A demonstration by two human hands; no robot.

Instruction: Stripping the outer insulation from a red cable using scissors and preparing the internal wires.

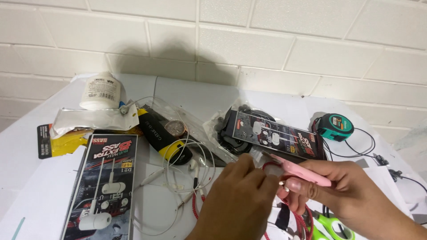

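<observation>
Left hand (238,202), nearest the lens, low centre: fingers curled, pinching a red cable (271,168) at its looped end. Right hand (342,193), just beside: fingers closed around a pink tool (299,171), tip touching the red loop. Green-handled scissors (332,226) below the right hand. White earphones (189,171) tangled left of the hands; earphone box (104,186) far left; teal tape measure (334,126) behind, on white table (200,95).
</observation>
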